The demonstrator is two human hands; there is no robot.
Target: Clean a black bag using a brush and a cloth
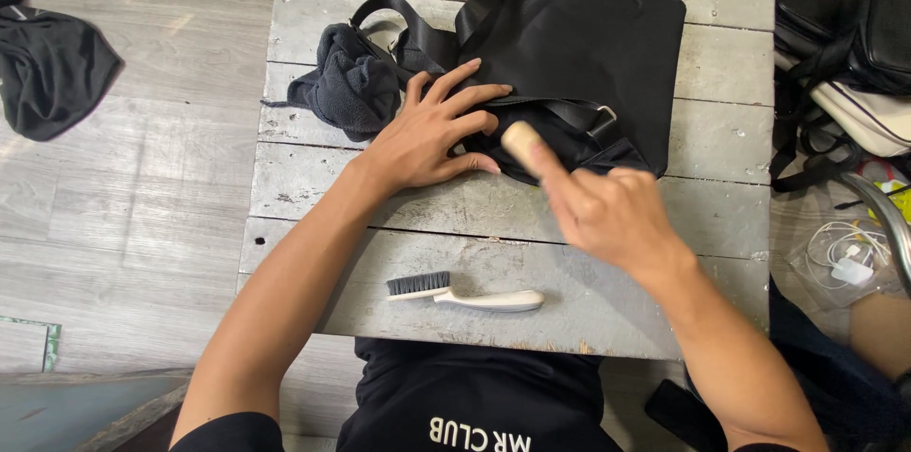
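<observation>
- Two bare hands were at work over a grey plank table (721, 144), and both were yours.
- Your left hand (432, 134) lay flat on the near edge of a black bag (588, 44), fingers (465, 96) spread wide and gripping nothing, only pressing the fabric down.
- Your right hand (603, 210) was curled around a small tan, wooden-looking rounded piece (520, 141), blurred in the frame; the forefinger ran along it and the other fingers were folded in, so the hand was closed on it.
- That tan piece touched the bag at its near edge, just beside your left fingertips and close to a metal strap ring (604, 115).
- The black bag lay on the far half of the table, its straps trailing off the far edge.
- A dark grey cloth (351, 82) sat bunched just left of the bag, touching your left hand's side of it.
- A white-handled brush (465, 294) with dark bristles lay on the near plank, apart from both hands.
- More bags (835, 25) were heaped to the right of the table, and a dark garment (47, 68) lay on the floor well to the left.
</observation>
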